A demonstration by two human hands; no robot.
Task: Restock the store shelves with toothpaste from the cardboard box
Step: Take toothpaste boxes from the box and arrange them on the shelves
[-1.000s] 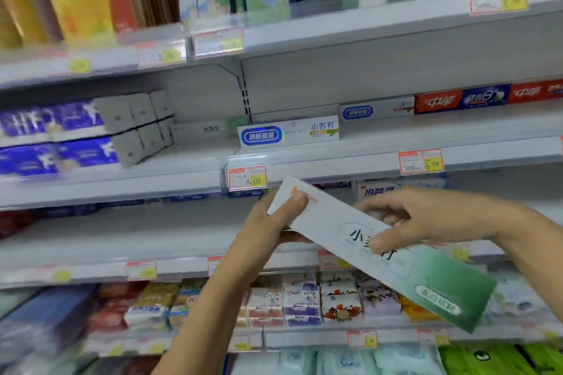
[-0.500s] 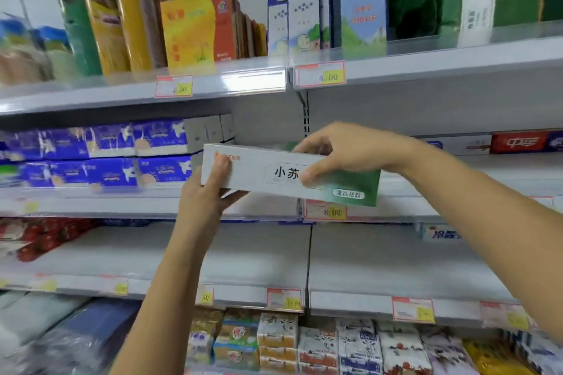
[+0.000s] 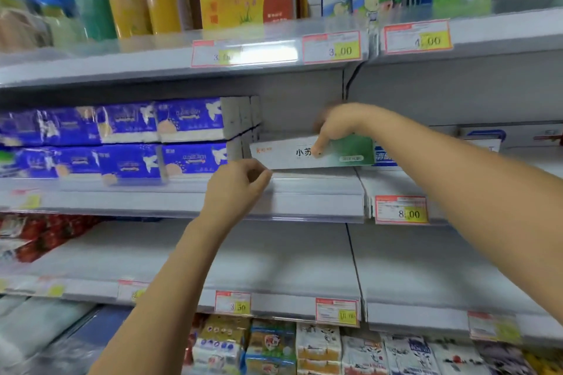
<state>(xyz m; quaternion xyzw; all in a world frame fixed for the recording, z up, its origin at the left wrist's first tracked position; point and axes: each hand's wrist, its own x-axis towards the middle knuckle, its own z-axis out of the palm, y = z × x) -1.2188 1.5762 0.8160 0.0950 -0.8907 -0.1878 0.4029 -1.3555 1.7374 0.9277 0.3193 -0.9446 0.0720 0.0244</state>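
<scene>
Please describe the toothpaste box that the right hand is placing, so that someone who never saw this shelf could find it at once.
Find the middle shelf with the stacked blue tissue packs on its left. Just right of those packs lies a long toothpaste box, under the right hand. Unlike the blue box behind its right end, it is white with black characters and a green right end.

Even, bright overhead light is washing the white shelves, leaving only soft shadows beneath each tier. Glare is bleaching a price strip on the upper rail. Motion blur is smearing the left edge and the right hand, and wide-angle distortion is bowing the shelf lines outward.
</scene>
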